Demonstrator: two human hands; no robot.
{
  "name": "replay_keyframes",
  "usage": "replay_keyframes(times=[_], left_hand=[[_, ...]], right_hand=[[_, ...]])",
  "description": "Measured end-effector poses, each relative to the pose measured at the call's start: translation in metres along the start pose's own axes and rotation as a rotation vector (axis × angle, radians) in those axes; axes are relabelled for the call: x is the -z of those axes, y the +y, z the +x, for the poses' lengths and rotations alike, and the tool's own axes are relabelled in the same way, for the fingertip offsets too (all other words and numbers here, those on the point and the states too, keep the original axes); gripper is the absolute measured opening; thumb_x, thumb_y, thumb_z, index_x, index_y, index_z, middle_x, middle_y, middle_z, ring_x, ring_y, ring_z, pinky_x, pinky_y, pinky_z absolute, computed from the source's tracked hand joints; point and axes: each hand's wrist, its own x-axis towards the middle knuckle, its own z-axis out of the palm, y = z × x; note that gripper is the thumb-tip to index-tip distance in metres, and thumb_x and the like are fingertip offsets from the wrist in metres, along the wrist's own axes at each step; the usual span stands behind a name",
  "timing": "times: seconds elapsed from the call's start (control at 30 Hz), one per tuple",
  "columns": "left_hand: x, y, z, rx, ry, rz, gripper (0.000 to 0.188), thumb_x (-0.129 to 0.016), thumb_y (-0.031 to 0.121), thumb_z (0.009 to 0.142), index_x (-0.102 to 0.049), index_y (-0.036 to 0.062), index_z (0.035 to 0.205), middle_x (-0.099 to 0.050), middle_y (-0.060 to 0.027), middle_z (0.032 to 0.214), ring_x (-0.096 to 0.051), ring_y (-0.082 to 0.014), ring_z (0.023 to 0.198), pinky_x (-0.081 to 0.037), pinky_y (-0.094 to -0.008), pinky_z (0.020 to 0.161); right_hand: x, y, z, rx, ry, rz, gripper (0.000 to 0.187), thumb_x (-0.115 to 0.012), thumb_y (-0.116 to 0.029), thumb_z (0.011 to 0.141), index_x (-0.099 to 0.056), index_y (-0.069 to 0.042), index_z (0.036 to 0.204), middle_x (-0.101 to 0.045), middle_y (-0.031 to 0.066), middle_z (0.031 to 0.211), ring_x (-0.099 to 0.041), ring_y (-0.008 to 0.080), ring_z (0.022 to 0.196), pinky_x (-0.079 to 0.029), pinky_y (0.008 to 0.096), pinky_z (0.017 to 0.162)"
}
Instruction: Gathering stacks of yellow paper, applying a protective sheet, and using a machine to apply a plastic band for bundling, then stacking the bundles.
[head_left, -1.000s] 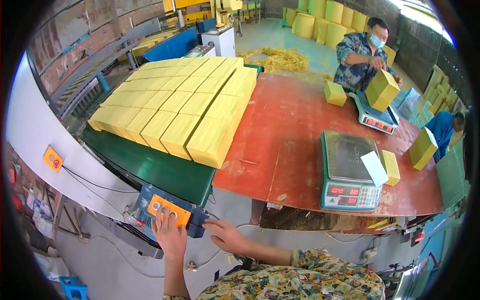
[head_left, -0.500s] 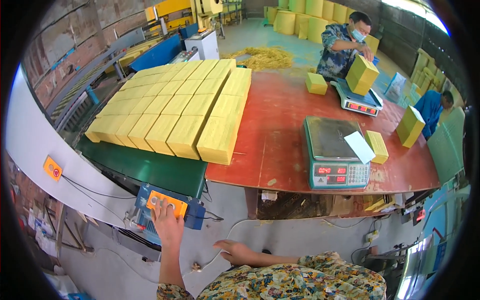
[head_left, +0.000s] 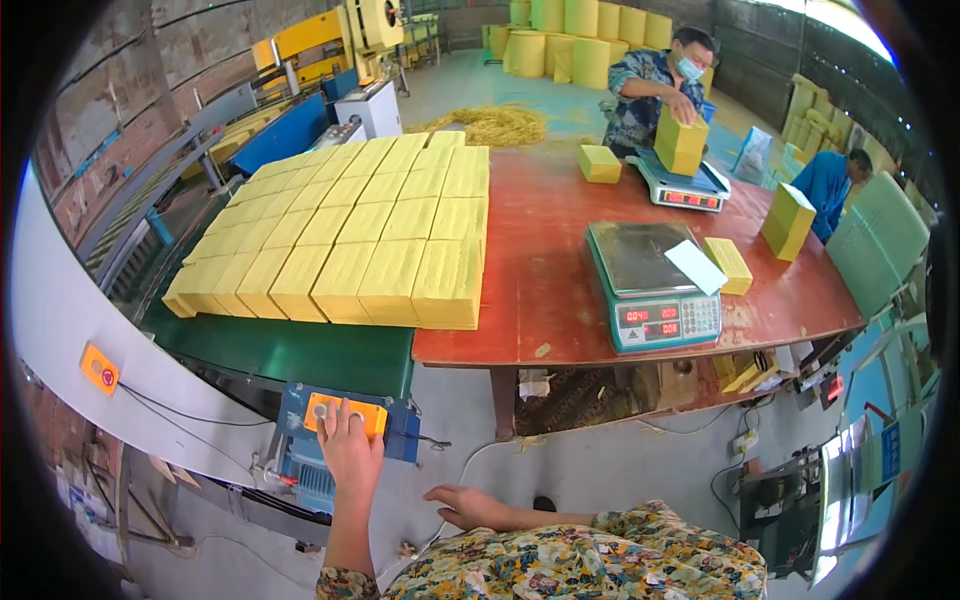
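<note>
My left hand [head_left: 352,452] lies with fingers stretched over an orange push-button box [head_left: 372,416], fingertips on its face. The box sits on blue machinery [head_left: 402,445] by the end of a green conveyor belt [head_left: 270,350]. On the belt, several rows of yellow paper stacks [head_left: 340,235] stand close together, their right side reaching the red table [head_left: 530,280]. In front of my body, my right hand [head_left: 474,507] hangs free, its fingers loosely extended and holding nothing.
A digital scale [head_left: 650,270] bears a white card [head_left: 698,267]; a yellow stack [head_left: 727,264] lies beside it. Across the table a masked co-worker [head_left: 640,105] touches a yellow block [head_left: 680,145] on a second scale [head_left: 690,198]. Another person [head_left: 826,185] bends at the far right.
The gap between the rightmost row of yellow stacks and the others has closed. My left hand stays on the button box. The whole view has shifted slightly.
</note>
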Motion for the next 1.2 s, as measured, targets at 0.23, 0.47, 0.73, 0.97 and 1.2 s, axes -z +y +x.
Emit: replay_keyframes(times=[0.23,0.47,0.73,0.97,1.2], left_hand=[[0.000,-0.004,-0.001,-0.033,0.000,-0.017,0.038,-0.075,0.016,0.069,-0.061,-0.0033,0.099,-0.051,-0.0177,0.136,-0.037,-0.0340,0.135,-0.026,-0.0524,0.112],[0.004,-0.004,-0.002,-0.050,0.010,-0.034,0.037,-0.075,0.016,0.069,-0.060,-0.0037,0.098,-0.052,-0.0186,0.135,-0.038,-0.0343,0.135,-0.027,-0.0523,0.112],[0.003,-0.005,0.000,-0.069,0.001,-0.029,0.038,-0.074,0.014,0.069,-0.059,-0.0050,0.098,-0.052,-0.0204,0.134,-0.038,-0.0351,0.134,-0.026,-0.0521,0.112],[0.003,-0.004,0.000,-0.063,-0.016,-0.040,0.040,-0.074,0.011,0.068,-0.058,-0.0054,0.101,-0.052,-0.0203,0.134,-0.038,-0.0353,0.135,-0.026,-0.0519,0.112],[0.005,-0.001,0.001,-0.073,0.002,-0.053,0.033,-0.075,0.010,0.069,-0.057,-0.0033,0.094,-0.053,-0.0227,0.133,-0.037,-0.0357,0.136,-0.027,-0.0549,0.111]], right_hand=[[-0.008,-0.002,-0.002,-0.062,0.037,-0.008,0.039,-0.056,-0.018,0.087,-0.054,-0.012,0.125,-0.057,0.0129,0.124,-0.059,0.0361,0.104,-0.049,0.0448,0.088],[-0.011,-0.009,-0.003,-0.131,-0.017,-0.013,0.038,-0.056,-0.018,0.089,-0.053,-0.013,0.127,-0.055,0.0122,0.128,-0.058,0.0356,0.110,-0.048,0.0435,0.092],[-0.012,-0.005,-0.001,-0.176,-0.029,0.003,0.040,-0.056,-0.018,0.089,-0.052,-0.012,0.128,-0.055,0.0128,0.129,-0.056,0.0348,0.113,-0.046,0.0434,0.095],[-0.011,-0.004,-0.002,-0.105,0.090,-0.024,0.038,-0.056,-0.019,0.087,-0.055,-0.012,0.124,-0.058,0.0137,0.122,-0.059,0.0364,0.105,-0.049,0.0448,0.090],[-0.015,-0.007,-0.002,-0.186,0.022,-0.005,0.038,-0.056,-0.020,0.090,-0.053,-0.012,0.127,-0.057,0.0140,0.123,-0.057,0.0354,0.109,-0.047,0.0444,0.091]])
